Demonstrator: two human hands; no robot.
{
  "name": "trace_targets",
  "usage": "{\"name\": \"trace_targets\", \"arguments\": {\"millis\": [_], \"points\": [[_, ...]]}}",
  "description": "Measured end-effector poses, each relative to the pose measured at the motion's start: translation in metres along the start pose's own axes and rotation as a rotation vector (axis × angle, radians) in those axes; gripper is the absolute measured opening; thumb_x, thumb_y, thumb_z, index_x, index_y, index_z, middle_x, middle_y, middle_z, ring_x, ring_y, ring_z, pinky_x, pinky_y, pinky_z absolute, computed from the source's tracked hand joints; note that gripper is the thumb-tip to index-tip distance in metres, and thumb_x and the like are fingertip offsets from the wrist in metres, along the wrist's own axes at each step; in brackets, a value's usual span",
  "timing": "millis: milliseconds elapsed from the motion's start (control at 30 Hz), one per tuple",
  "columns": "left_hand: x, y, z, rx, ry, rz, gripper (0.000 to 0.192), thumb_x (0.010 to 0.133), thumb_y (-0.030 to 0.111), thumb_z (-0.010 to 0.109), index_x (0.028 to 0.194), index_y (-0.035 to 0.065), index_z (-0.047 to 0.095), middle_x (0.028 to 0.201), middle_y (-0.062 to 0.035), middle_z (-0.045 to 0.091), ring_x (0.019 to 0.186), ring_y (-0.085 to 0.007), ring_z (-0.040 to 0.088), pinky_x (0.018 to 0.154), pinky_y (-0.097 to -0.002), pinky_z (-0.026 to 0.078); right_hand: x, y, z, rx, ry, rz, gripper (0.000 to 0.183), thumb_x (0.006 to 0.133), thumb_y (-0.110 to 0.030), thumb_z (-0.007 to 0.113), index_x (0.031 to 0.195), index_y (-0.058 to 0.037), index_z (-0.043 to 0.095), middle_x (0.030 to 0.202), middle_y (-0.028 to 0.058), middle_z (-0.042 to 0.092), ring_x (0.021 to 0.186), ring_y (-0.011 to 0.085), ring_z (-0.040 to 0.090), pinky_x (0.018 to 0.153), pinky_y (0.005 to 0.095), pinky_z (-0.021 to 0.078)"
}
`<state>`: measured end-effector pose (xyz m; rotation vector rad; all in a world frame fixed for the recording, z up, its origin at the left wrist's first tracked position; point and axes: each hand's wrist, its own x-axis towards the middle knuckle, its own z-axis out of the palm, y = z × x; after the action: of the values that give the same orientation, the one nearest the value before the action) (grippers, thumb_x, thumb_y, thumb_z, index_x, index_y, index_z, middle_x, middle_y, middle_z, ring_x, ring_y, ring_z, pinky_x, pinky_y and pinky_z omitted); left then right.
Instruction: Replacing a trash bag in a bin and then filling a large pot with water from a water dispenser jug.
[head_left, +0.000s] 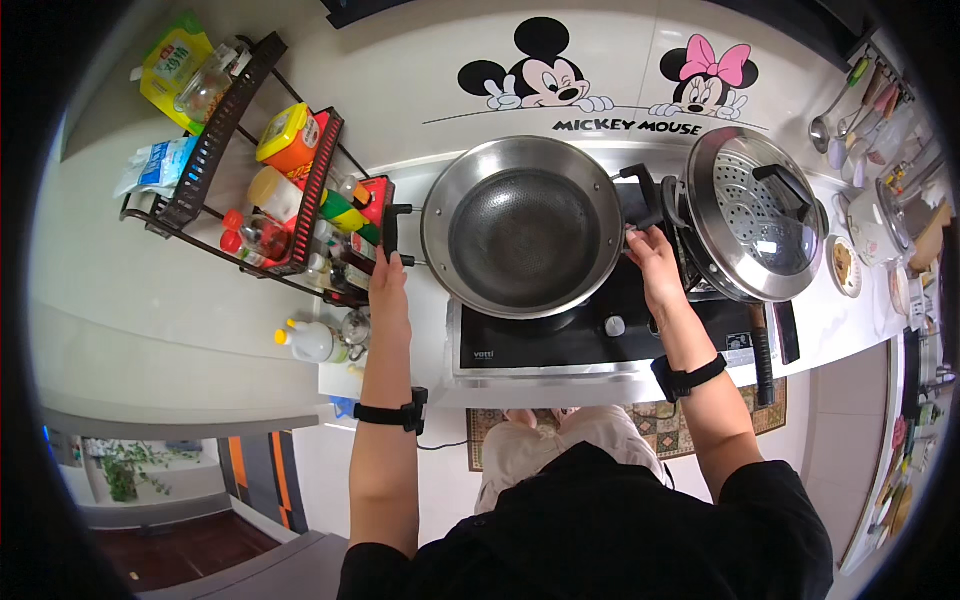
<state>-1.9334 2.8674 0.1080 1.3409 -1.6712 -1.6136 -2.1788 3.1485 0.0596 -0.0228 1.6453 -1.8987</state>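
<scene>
An empty steel wok with a dark textured inside (525, 240) is over the left part of the black gas hob (540, 349). My left hand (390, 289) is at the wok's left black handle (390, 234), its fingers fairly straight against the lower end. At the opposite side, my right hand (654, 262) has its fingers curled at the right black handle (643, 196). Whether the wok touches the hob cannot be told. Just right of it, a pan under a steamer with a domed glass lid (757, 217) stands on the other burner.
A dark two-tier rack (225, 112) with jars and bottles stands at left, above a white jug (309, 341). At right are a long brown pan handle (761, 356), a plate of food (845, 266), a lidded white pot (874, 225) and hanging ladles (820, 135).
</scene>
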Motion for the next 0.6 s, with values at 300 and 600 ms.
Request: {"name": "trace_targets", "arguments": {"millis": [300,600], "points": [[-0.019,-0.006,0.005,-0.074,0.007,-0.025,0.069,0.093,0.027,0.055,0.146,0.0011,0.018,0.144,-0.0123,0.035,0.127,-0.0186,0.039,0.105,-0.0314,0.031,0.015,0.012,-0.007,-0.092,0.060,-0.012,0.038,0.085,-0.014,0.065,0.113,0.0051,0.048,0.097,0.0070,0.058,0.093,0.0150,0.054,0.086,0.0267,0.0410],[-0.061,-0.035,0.003,0.032,0.073,0.044,0.065,0.092,0.018,0.055,0.147,0.0063,0.021,0.144,-0.0147,0.035,0.119,-0.0184,0.044,0.101,-0.0292,0.034,-0.013,0.039,-0.018,-0.141,0.032,0.046,0.053,0.093,-0.024,0.057,0.137,-0.0001,0.038,0.119,0.0091,0.055,0.103,0.0140,0.051,0.088,0.0255,0.0399]]}}
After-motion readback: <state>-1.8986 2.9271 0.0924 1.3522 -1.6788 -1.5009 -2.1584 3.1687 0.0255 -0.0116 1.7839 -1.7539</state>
